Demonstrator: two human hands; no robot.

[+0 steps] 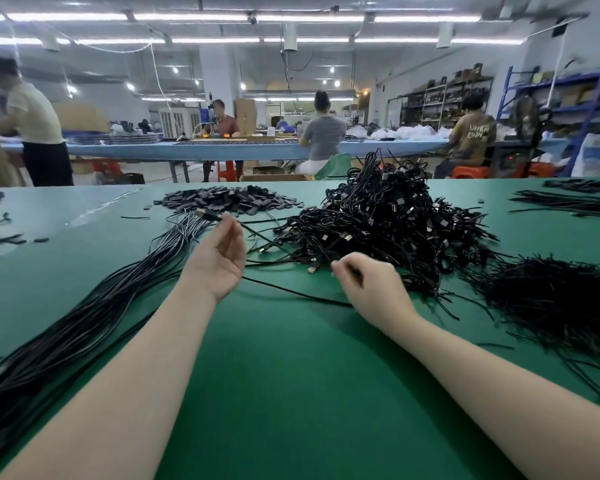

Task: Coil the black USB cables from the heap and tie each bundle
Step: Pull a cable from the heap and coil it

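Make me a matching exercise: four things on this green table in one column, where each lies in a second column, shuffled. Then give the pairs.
Things:
1. tangled heap of coiled cables
2. long straight cables
3. pile of thin black ties
4. pile of small flat black pieces

Places:
A. far side of the table, beyond the left hand
B. right edge, to the right of the right hand
C. middle of the table, behind the right hand
D. along the left side, running toward the near edge

Pairs: 1-C, 2-D, 3-B, 4-A
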